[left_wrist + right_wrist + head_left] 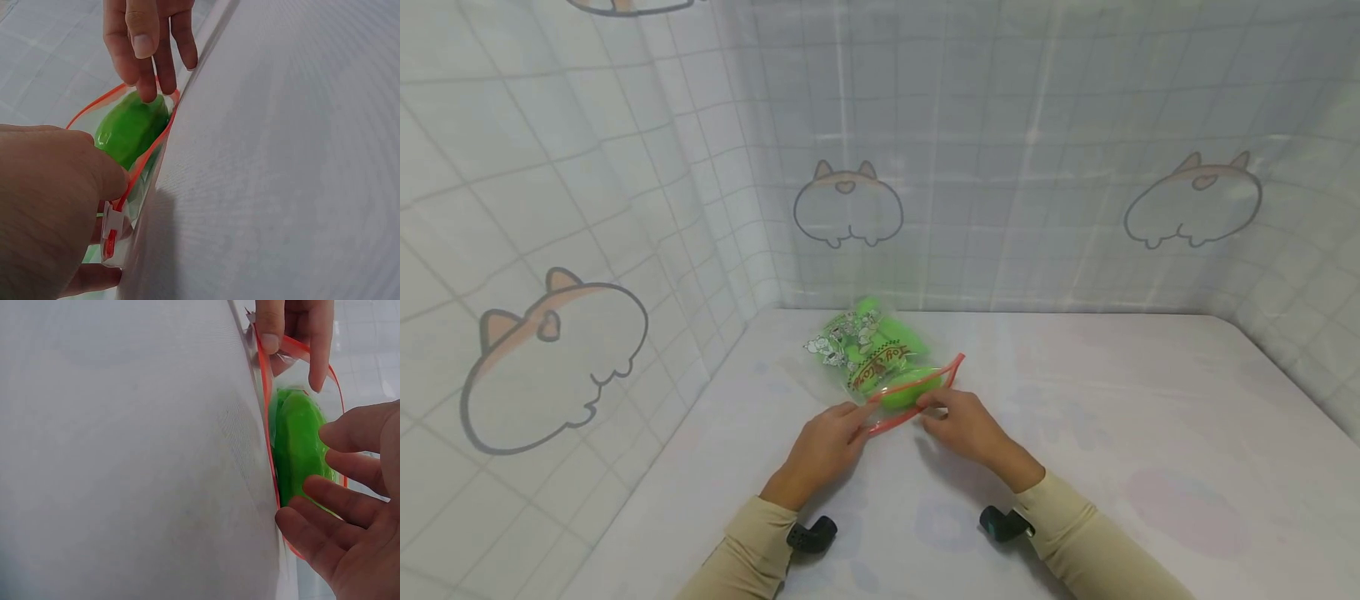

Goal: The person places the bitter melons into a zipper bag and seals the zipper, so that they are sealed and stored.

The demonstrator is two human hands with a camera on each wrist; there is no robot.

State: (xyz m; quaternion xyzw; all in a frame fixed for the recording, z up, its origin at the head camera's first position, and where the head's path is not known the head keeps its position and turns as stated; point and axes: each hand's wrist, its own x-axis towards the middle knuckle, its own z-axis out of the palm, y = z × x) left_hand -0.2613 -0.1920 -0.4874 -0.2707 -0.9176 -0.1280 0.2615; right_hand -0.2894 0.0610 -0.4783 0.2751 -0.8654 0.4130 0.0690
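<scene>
A clear zip bag (857,342) with a red zip edge and printed cartoon figures and lettering lies on the table, its mouth spread toward me. Inside are bright green things; a smooth, rounded green one (301,447) sits right at the mouth. My left hand (827,446) pinches the red edge at the mouth's left end, close to the white zip slider (113,220). At the other end, my right hand (966,423) has its fingers loosely extended, fingertips at the mouth and against the rounded green thing. The kind of green thing is hidden by its wrapping.
The white table (1075,400) reaches back to a grid-patterned curtain (1000,208) with cartoon animal prints. A similar curtain (550,217) rises along the left side. Black wrist devices (812,535) sit at both sleeves.
</scene>
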